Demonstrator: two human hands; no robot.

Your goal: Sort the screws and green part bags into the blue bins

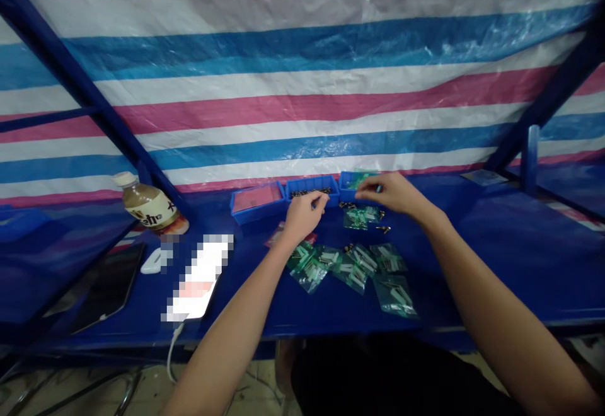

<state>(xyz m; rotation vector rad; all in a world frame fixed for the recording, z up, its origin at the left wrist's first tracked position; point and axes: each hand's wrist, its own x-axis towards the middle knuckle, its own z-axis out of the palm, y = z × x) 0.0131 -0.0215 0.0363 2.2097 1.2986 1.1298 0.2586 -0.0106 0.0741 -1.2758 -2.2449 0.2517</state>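
Note:
My left hand (305,215) is at the front edge of the middle blue bin (312,184), its fingers pinched together; anything between them is too small to make out. Small dark screws (302,193) lie in that bin. Over the front of the right blue bin (348,179), which holds green bags, my right hand (384,193) hovers with thumb and fingertips curled close together. What it grips, if anything, is hidden. Below it are a green bag (357,217) and loose brass-coloured screws (384,229). Several clear green bags (309,270) with white plugs and screws lie nearer me.
A left blue bin (258,203) holds pink bags. Farther left are a lit phone (201,280) with a cable, a white case (152,261), a dark tablet (111,287) and a drink bottle (149,205). Blue frame posts and a striped sheet stand behind the blue table (444,306).

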